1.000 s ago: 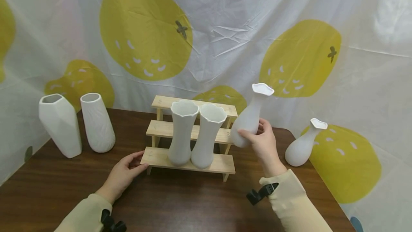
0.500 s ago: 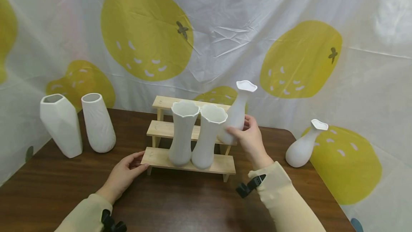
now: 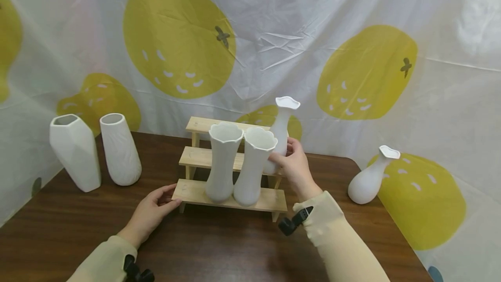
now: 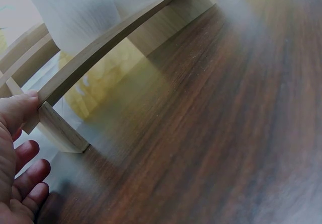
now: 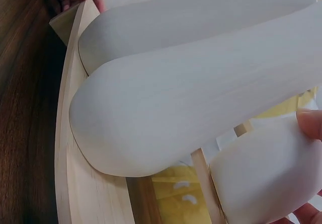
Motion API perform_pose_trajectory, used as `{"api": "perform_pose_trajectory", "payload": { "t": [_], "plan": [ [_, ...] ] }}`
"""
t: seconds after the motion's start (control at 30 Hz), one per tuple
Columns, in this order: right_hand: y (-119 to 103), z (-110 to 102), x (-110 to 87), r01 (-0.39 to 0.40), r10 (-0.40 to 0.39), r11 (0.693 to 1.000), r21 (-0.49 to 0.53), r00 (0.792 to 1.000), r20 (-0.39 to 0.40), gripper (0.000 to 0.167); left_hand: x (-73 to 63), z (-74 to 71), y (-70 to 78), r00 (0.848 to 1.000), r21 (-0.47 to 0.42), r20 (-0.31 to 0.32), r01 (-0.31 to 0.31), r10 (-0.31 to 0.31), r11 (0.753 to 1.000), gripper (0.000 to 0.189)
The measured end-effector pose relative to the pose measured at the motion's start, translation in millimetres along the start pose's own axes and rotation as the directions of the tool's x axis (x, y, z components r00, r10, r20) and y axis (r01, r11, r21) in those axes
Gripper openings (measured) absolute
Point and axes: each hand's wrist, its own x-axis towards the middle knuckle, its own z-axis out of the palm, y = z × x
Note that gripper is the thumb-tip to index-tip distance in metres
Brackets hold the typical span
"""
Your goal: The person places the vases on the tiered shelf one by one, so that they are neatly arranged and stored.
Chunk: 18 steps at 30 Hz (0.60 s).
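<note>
A three-tier wooden display stand (image 3: pixel 192 189) holds two white vases with scalloped rims, a left one (image 3: pixel 222 169) and a right one (image 3: pixel 250 173), side by side on its lowest step. My left hand (image 3: pixel 150 214) grips the left end of that step, thumb on top in the left wrist view. My right hand (image 3: pixel 295 166) holds a white narrow-necked vase (image 3: pixel 279 129) by its round body, upright behind the right scalloped vase. In the right wrist view the base of this bulb-shaped vase (image 5: pixel 266 168) is right at the middle step, partly hidden in the head view.
On the left of the brown table (image 3: pixel 203 247) stand a faceted white vase (image 3: pixel 76 151) and a tapered white vase (image 3: pixel 120 151). Another narrow-necked vase (image 3: pixel 368 182) stands near the right edge. A fruit-patterned curtain (image 3: pixel 270 12) hangs close behind.
My right hand has carried the narrow-necked vase leftward to the right part of the middle step, bringing it more upright. My left hand has stayed on the stand.
</note>
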Motion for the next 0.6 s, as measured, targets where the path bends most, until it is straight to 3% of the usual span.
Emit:
{"api": "perform_pose_trajectory", "payload": {
  "t": [0.6],
  "plan": [
    [-1.0,12.8,6.0,-0.003,0.003,1.000,-0.015,1.000,0.006,0.064,2.5,-0.8,-4.3,1.000,0.006,-0.001,-0.004,0.004,1.000,0.061]
  ]
}}
